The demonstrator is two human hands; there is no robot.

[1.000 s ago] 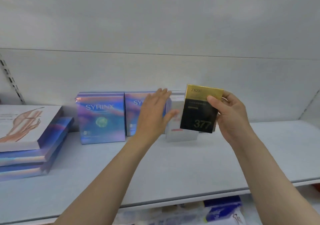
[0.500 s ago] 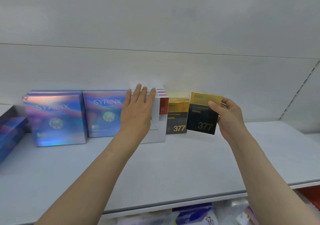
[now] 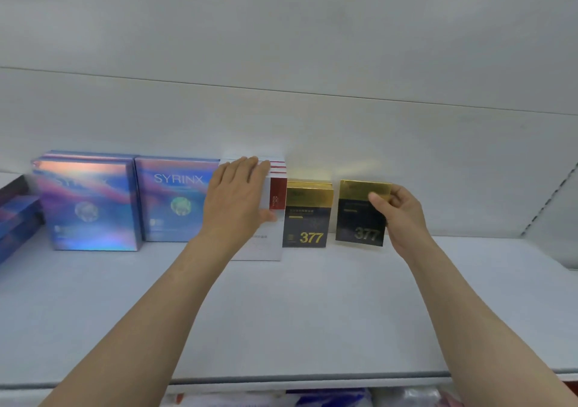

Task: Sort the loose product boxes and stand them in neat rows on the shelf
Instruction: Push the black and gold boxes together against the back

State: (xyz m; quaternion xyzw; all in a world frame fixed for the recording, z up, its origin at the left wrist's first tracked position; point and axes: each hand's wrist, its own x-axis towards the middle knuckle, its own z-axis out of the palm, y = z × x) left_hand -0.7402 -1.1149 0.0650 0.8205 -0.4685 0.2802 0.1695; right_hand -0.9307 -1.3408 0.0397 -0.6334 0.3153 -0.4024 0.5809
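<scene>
Left hand (image 3: 239,198): fingers straight, palm flat against the front of the white cardboard boxes with red stripe (image 3: 276,193), steadying them upright. Right hand (image 3: 402,215): clamped, thumb in front and fingers behind, on a black-and-gold "377" carton (image 3: 359,215), held just above the white shelf (image 3: 312,306) and slightly tilted.

Between the hands a matching black-and-gold row (image 3: 308,215) already stands. Left of the left hand, two rows of iridescent blue "SYRINX" boxes (image 3: 175,200) stand upright. Further left, dark blue flat boxes (image 3: 17,215) lie stacked, seemingly unsorted.

Assessment: the task appears well advanced; the held carton is not yet placed, and shelf space right of the right hand remains.
</scene>
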